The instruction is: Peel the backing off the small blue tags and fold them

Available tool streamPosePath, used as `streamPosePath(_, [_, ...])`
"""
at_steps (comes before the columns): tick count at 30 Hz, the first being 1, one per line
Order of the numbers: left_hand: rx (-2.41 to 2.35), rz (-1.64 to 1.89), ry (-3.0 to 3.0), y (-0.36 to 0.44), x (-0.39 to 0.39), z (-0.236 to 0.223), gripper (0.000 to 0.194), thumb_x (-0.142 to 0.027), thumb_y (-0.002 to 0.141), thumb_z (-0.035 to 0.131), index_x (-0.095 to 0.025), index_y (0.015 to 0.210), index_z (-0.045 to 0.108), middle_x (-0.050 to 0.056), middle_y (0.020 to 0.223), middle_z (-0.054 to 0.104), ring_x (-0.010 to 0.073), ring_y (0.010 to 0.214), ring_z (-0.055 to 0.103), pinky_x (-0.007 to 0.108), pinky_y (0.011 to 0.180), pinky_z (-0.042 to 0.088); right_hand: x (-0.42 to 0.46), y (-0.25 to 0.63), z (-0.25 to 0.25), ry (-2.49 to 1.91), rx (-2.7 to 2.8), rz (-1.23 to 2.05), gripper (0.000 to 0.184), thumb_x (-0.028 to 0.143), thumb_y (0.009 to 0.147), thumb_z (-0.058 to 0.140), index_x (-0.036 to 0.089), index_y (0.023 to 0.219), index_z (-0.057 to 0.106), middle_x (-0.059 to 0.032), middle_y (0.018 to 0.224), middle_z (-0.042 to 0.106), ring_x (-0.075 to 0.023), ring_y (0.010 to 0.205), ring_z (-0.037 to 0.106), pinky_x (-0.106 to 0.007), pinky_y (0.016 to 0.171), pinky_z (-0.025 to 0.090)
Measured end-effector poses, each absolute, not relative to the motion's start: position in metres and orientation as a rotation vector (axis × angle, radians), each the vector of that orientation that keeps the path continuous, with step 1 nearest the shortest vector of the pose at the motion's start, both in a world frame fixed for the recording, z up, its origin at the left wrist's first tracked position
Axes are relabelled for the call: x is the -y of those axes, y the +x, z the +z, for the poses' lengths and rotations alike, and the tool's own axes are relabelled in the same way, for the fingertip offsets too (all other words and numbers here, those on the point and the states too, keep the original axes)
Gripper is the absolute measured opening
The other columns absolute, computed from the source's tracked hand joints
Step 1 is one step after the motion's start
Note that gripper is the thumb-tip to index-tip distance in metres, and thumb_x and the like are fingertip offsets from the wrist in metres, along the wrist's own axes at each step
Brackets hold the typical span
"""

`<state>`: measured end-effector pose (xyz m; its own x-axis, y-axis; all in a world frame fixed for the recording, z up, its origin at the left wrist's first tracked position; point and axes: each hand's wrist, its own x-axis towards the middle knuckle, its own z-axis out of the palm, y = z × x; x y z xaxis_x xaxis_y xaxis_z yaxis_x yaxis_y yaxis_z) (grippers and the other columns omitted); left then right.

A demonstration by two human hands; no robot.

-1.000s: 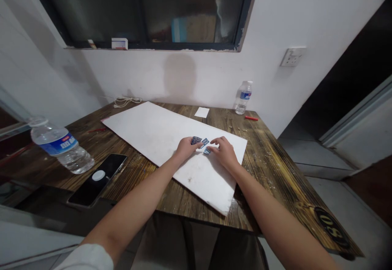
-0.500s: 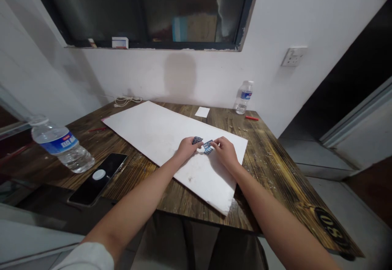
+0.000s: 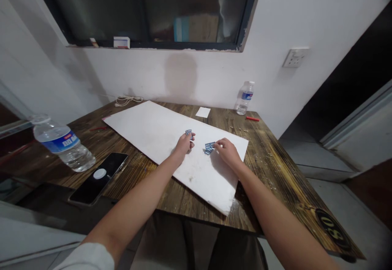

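Moved up off the board: small blue-and-white piece [image 3: 189, 133], now pinched in left hand [image 3: 184, 146] fingertips. Right hand [image 3: 228, 153] fingers loosely spread, just beside two similar pieces [image 3: 209, 148] lying on white foam board [image 3: 208, 184], atop wooden table [image 3: 260, 168].

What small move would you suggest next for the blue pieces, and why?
Probably the right hand should gather the blue pieces at its fingertips, since they lie loose on the white board, while the left hand already seems to pinch another blue piece.
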<state>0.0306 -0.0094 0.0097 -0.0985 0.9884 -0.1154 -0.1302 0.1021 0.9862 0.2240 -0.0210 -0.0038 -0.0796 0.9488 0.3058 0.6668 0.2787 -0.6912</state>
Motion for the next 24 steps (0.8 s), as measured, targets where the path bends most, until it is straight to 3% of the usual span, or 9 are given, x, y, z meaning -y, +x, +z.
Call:
streamPosePath(5, [-1.236, 1.289, 0.979, 0.0296, 0.009, 0.0071, 0.022, -0.033, 0.086, 0.051, -0.017, 0.098, 0.059, 0.0, 0.083, 0.055, 0.0015, 0.044, 0.042, 0.016, 0.037, 0.021, 0.021, 0.2269, 0.0001, -1.418, 1.762, 0.435, 0.024, 0.039, 0.081, 0.058, 0.021, 0.069, 0.068, -0.004, 0.083, 0.062, -0.0175, 0.074, 0.055, -0.03, 0.069, 0.037])
streamPosePath(11, [-1.218, 1.336, 1.026, 0.0261, 0.007, 0.0015, 0.025, -0.032, 0.081, 0.061, -0.013, 0.098, 0.062, 0.007, 0.087, 0.065, 0.0034, 0.049, 0.05, 0.014, 0.038, 0.028, 0.0202, 0.229, 0.0006, -1.314, 1.691, 0.495, 0.03, 0.049, 0.074, 0.065, 0.02, 0.066, 0.069, -0.0039, 0.079, 0.06, -0.0169, 0.069, 0.053, -0.03, 0.065, 0.039])
streamPosePath(19, [-1.254, 1.315, 1.116, 0.0272, 0.0133, 0.0068, 0.028, -0.034, 0.071, 0.069, -0.012, 0.087, 0.062, 0.009, 0.086, 0.072, 0.0057, 0.048, 0.053, 0.016, 0.04, 0.033, 0.0198, 0.2272, -0.0033, -1.416, 1.712, 0.595, 0.023, 0.043, 0.067, 0.069, 0.021, 0.063, 0.065, -0.0017, 0.081, 0.058, -0.0168, 0.073, 0.053, -0.029, 0.068, 0.037])
streamPosePath(24, [-1.297, 1.301, 1.186, 0.0271, 0.0136, 0.0066, 0.027, -0.037, 0.071, 0.069, -0.013, 0.083, 0.061, 0.007, 0.078, 0.071, 0.0058, 0.044, 0.049, 0.017, 0.038, 0.031, 0.0175, 0.2285, -0.0026, -1.396, 1.686, 0.635, 0.024, 0.044, 0.071, 0.063, 0.021, 0.064, 0.061, -0.0005, 0.076, 0.058, -0.0168, 0.07, 0.051, -0.029, 0.067, 0.036])
